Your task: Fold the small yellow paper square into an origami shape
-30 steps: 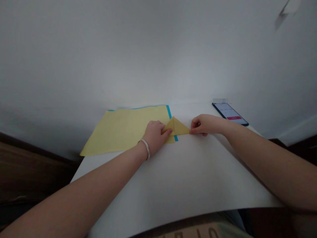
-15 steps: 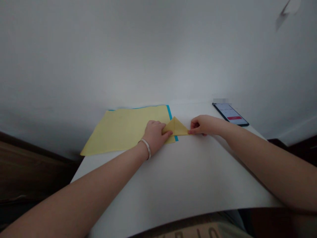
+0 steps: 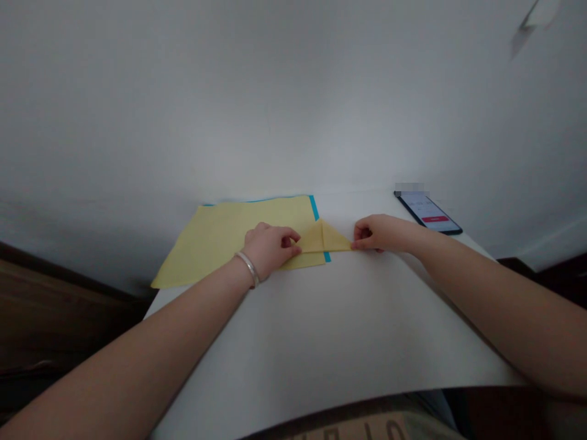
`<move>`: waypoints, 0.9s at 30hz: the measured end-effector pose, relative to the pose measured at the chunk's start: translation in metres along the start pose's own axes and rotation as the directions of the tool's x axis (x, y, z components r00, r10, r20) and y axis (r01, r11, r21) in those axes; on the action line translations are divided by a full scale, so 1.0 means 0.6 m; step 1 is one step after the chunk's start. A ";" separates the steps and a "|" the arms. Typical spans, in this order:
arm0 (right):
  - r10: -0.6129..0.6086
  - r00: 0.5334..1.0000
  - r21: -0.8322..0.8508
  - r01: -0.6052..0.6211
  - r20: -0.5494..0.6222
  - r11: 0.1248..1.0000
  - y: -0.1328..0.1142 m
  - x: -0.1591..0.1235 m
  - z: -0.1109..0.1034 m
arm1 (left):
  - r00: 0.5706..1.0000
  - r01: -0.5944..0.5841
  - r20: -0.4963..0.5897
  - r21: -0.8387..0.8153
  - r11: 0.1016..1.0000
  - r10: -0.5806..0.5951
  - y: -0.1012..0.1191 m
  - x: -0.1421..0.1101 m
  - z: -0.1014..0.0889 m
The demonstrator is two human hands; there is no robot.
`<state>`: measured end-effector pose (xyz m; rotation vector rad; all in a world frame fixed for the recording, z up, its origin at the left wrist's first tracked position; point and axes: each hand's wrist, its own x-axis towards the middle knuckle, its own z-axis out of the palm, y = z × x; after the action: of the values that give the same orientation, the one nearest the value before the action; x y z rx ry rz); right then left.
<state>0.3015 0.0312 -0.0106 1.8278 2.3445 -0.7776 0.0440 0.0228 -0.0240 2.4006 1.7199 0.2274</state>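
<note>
A folded yellow paper triangle point(image 3: 323, 238) lies on the table with its long edge towards me. My left hand point(image 3: 268, 247) pinches its left corner between thumb and fingers. My right hand point(image 3: 380, 234) holds the right corner at the fingertips. Under my left hand and to its left lies a large sheet of pale yellow paper point(image 3: 229, 247), and the triangle's left end overlaps that sheet's right edge. A strip of blue paper point(image 3: 314, 208) shows along the sheet's right side. A metal bangle point(image 3: 247, 269) circles my left wrist.
The white table point(image 3: 321, 324) spreads in front of my arms. A smartphone point(image 3: 426, 211) with a lit screen lies at the back right. A white wall rises behind the table, and dark wooden furniture point(image 3: 55, 305) stands low at the left.
My left hand has slid left, and its fingers now hold the triangle's left corner, uncovering more of the triangle. My right hand has barely moved.
</note>
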 end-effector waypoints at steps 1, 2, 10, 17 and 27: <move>-0.006 1.000 0.000 0.006 0.002 1.000 0.000 0.000 0.000 | 1.000 0.003 0.025 -0.012 1.000 -0.002 -0.004 0.000 -0.004; -0.013 1.000 -0.001 0.013 0.003 1.000 0.000 0.000 0.000 | 0.999 -0.003 0.044 -0.023 1.000 0.004 -0.008 0.000 -0.007; -0.014 1.000 -0.008 0.014 -0.008 1.000 0.007 0.005 0.003 | 0.982 -0.187 0.038 0.027 0.982 0.186 -0.019 0.001 -0.014; 0.010 1.000 0.055 -0.010 -0.002 0.998 0.003 0.000 0.002 | 0.979 -0.203 0.059 0.110 0.973 0.197 -0.011 -0.003 -0.013; -0.080 0.997 0.020 0.080 -0.009 0.997 0.022 0.010 0.000 | 0.985 -0.159 0.073 0.065 0.985 0.154 -0.025 0.004 -0.003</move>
<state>0.3117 0.0388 -0.0170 1.7578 2.4375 -0.8071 0.0307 0.0299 -0.0259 2.5656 1.5368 0.1061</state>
